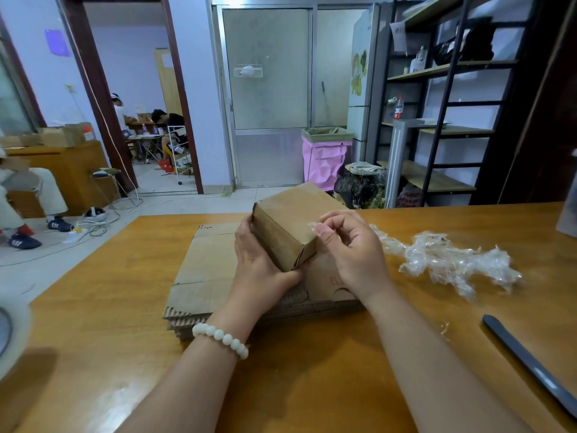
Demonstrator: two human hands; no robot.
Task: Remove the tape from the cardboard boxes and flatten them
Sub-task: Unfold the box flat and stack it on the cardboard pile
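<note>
A small brown cardboard box (290, 220) is held tilted above a stack of flattened cardboard (203, 276) on the wooden table (125, 323). My left hand (259, 267) grips the box's left side and near bottom corner. My right hand (352, 248) is at the box's right edge, thumb and forefinger pinched on a thin strip of clear tape (313, 226) peeling off it. A crumpled heap of removed clear tape (443, 260) lies on the table to the right of that hand.
A dark grey knife-like tool (530, 364) lies at the table's right front. A roll-like object (9, 332) shows at the left edge. Beyond the table are a pink-bagged bin (324, 154), black bags, a metal shelf rack (443, 98), and seated people at the left and through the doorway.
</note>
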